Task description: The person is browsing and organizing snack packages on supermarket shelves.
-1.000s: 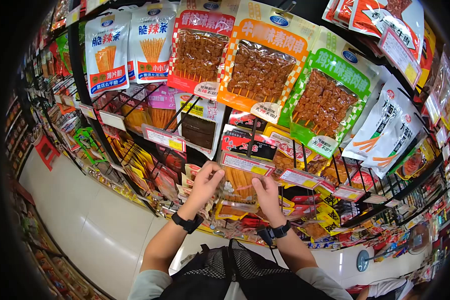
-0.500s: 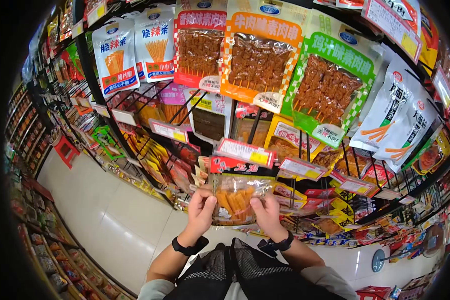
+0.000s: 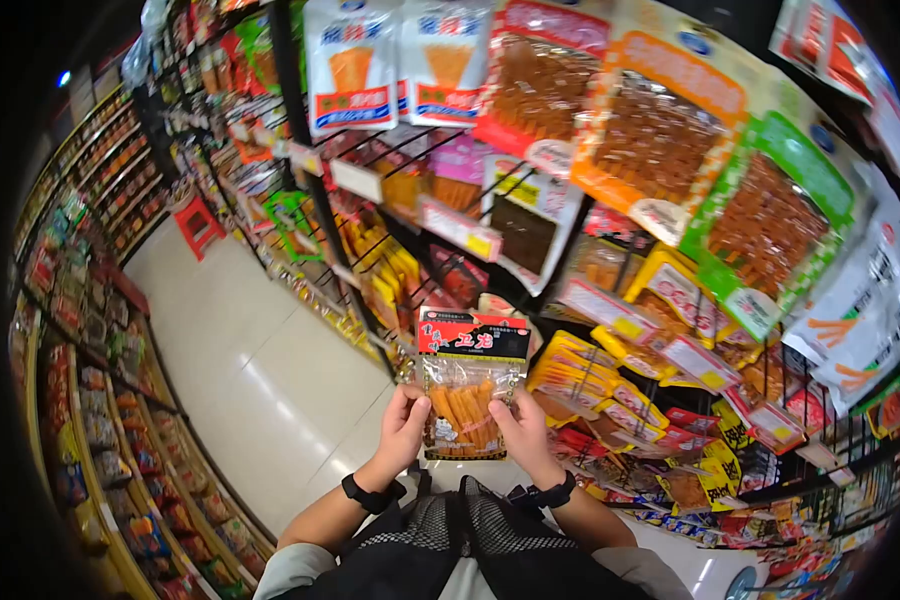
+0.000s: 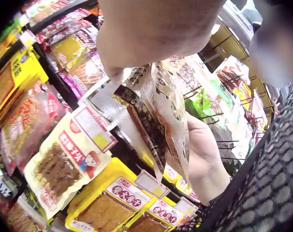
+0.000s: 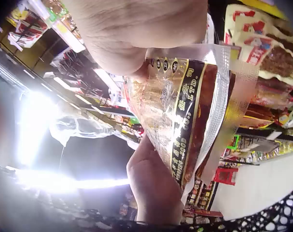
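In the head view, a clear snack packet (image 3: 462, 415) with a red and black header and orange-brown strips inside is held upright in front of the chest. The top edge of another packet (image 3: 460, 314) shows just behind it. My left hand (image 3: 403, 425) grips the packet's left edge, thumb on the front, while my right hand (image 3: 525, 432) pinches the right edge the same way. From the left wrist, the layered packets (image 4: 158, 111) appear edge-on between both hands. The right wrist view shows the back of a packet (image 5: 185, 125) with a black printed strip; some fingers are hidden behind it.
A rack of hanging snacks fills the right side, with orange skewer packs (image 3: 660, 130), yellow packs (image 3: 580, 370) and price tags (image 3: 458, 228) on hooks. Another shelf (image 3: 120, 440) lines the left. Between them runs the tiled aisle floor (image 3: 260, 350), with a red stool (image 3: 198, 225) farther back.
Both hands have drawn the packets down and away from the hook below the price tag, and now hold them apart from the rack. The head view has turned left, so the rack sits farther right.
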{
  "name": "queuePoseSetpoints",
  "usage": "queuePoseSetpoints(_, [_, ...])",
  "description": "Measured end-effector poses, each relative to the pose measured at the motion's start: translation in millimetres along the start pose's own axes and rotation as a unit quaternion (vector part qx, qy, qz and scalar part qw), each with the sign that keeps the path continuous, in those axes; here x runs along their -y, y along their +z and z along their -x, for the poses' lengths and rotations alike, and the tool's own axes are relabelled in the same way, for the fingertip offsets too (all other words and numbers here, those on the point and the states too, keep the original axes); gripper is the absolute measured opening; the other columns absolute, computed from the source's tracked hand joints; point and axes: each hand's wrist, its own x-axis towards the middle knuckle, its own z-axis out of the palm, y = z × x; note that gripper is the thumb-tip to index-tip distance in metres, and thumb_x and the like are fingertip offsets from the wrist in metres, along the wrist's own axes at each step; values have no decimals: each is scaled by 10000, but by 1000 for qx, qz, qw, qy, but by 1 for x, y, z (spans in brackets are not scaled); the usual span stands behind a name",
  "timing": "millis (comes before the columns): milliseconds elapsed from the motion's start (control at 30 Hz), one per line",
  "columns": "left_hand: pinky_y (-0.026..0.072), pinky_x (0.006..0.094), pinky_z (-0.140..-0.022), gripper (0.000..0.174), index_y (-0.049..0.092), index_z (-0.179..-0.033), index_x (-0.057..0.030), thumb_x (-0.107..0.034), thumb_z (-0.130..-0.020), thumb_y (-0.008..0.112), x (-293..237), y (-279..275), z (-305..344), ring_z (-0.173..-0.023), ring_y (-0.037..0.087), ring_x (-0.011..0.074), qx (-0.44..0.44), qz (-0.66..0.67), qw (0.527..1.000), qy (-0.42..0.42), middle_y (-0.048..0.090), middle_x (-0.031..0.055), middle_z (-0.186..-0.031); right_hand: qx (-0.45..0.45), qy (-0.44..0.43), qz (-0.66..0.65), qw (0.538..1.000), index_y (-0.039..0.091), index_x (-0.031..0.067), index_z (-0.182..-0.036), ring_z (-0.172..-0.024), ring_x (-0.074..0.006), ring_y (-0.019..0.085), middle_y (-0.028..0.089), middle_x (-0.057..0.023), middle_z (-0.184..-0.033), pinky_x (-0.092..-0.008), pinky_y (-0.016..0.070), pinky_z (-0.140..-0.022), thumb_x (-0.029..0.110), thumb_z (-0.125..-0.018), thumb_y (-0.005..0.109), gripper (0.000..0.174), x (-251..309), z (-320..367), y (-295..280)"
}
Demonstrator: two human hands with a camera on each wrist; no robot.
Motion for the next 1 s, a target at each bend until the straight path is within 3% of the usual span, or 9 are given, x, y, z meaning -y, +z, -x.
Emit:
queuePoseSetpoints(233, [441, 245, -750, 106, 506, -999, -47, -148, -1032, 512, 12, -114, -3, -820, 514, 71, -131, 23, 990, -52, 562, 3, -888, 102, 106, -73, 986, 584, 32, -1092, -870, -37, 541, 592, 15, -1018, -213, 465, -767, 140, -968, 630, 171, -36, -58, 117])
queuePoseSetpoints(433, [436, 224, -680, 130, 500, -983, -47, -165, -1036, 511, 6, -275, -26, -748, 508, 58, -243, 21, 969, -31, 551, -5, -848, 206, 140, -102, 963, 579, 36, -1103, -898, -39, 536, 590, 15, -1013, -220, 450, -772, 106, -966, 614, 158, -76, -135, 290])
queuePoseSetpoints(467, [427, 212, -661, 133, 504, -979, -43, -164, -1033, 516, 0, -303, -30, -728, 496, 46, -270, 29, 962, -32, 543, -16, -833, 226, 157, -125, 953, 575, 49, -1110, -964, -63, 540, 598, 3, -1043, -245, 425, -874, 92, -949, 630, 176, -79, -148, 324])
queuePoseSetpoints(533, [424, 209, -660, 131, 507, -976, -42, -160, -1029, 523, -13, -355, -34, -728, 489, 43, -310, 22, 950, -33, 539, -20, -835, 257, 179, -125, 941, 576, 50, -1106, -948, -64, 541, 598, 5, -1028, -242, 426, -863, 87, -943, 633, 177, -85, -169, 381])
queuePoseSetpoints(700, [425, 213, -704, 119, 517, -978, -43, -152, -1019, 541, -45, -456, -47, -772, 496, 42, -368, 40, 929, -17, 543, -29, -848, 305, 209, -149, 917, 598, 50, -1076, -916, -67, 550, 611, 13, -975, -237, 429, -850, 83, -951, 626, 133, -75, -215, 498])
queuePoseSetpoints(900, [436, 223, -739, 126, 533, -985, -53, -173, -1020, 546, -66, -560, -74, -800, 509, 50, -392, 45, 919, 29, 562, -20, -875, 363, 256, -203, 873, 584, 43, -1106, -963, -103, 580, 639, -22, -1053, -268, 442, -902, 87, -984, 569, 130, -111, -269, 620])
queuePoseSetpoints(933, [437, 224, -739, 137, 538, -987, -55, -187, -1024, 541, -65, -580, -80, -808, 512, 52, -388, 47, 920, 44, 567, -19, -885, 378, 266, -222, 858, 569, 41, -1156, -1030, -142, 596, 648, -49, -1121, -299, 452, -942, 110, -1008, 525, 169, -116, -279, 643])
queuePoseSetpoints(1000, [420, 241, -789, 176, 545, -994, -64, -221, -1045, 486, -61, -623, -93, -863, 494, 64, -395, 46, 917, 34, 559, -14, -924, 380, 313, -251, 833, 567, 35, -1189, -1028, -146, 604, 646, -48, -1143, -305, 459, -943, 111, -1017, 508, 197, -130, -302, 686])
